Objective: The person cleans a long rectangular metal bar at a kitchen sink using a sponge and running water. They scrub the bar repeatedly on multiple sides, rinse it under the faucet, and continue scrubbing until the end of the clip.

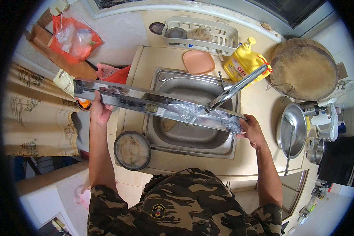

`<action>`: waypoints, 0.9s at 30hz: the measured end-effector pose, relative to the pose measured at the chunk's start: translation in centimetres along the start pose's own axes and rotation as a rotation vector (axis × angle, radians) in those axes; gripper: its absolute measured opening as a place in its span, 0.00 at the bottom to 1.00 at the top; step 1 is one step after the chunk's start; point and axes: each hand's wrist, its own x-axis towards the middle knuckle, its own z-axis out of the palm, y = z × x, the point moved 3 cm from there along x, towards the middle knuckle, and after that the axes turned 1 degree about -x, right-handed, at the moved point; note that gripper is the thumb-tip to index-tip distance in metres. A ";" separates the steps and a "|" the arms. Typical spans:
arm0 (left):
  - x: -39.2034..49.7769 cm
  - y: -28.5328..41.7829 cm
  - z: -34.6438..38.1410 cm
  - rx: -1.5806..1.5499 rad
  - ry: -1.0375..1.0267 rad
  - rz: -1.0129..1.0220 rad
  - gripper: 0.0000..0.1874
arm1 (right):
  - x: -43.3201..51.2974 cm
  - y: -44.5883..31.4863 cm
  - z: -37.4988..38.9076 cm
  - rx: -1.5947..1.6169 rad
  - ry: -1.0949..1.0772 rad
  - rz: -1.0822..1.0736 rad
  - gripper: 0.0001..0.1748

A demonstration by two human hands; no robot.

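Observation:
My left hand [101,110] grips the left end of a long, shiny metal trough [129,98], its thumb over the near edge. At the other end, my right hand [251,129] holds the trough's right corner. The trough spans the stainless steel sink [191,150], tilted lower toward the right. Water runs from the chrome faucet [230,91] into its right half. A small brownish-green square piece [151,107] sits on the trough near its middle; I cannot tell what it is. Below the trough, a yellowish-brown scrap [169,124] lies in the sink basin.
A covered-looking round dish [132,150] stands at the counter's left front. Behind the sink are a pink plate [198,62], a yellow detergent bottle [234,65] and a plastic rack [202,32]. To the right are a round wooden chopping board [308,70] and a metal bowl [286,138] with a ladle.

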 end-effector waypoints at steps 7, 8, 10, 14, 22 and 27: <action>-0.8 -2.2 1.6 -0.025 -0.052 -0.076 0.22 | -0.5 -0.6 -2.1 -0.133 0.053 -0.021 0.31; -0.9 -2.4 1.6 -0.005 -0.007 -0.077 0.22 | -0.5 -0.8 -2.3 -0.160 0.051 -0.028 0.32; -0.9 -2.6 1.9 -0.029 -0.003 -0.068 0.22 | -0.6 -1.2 -2.7 -0.239 0.052 -0.044 0.32; -0.7 -2.8 1.7 -0.055 0.025 -0.071 0.22 | -0.7 -2.4 -3.3 -0.399 0.050 -0.066 0.32; -0.2 -3.5 0.5 -0.130 -0.097 -0.149 0.22 | -1.0 -4.1 -4.2 -0.435 0.044 -0.047 0.30; -1.3 -3.5 2.8 -0.060 -0.021 -0.107 0.24 | -1.1 -3.7 -4.0 -0.358 0.053 0.002 0.33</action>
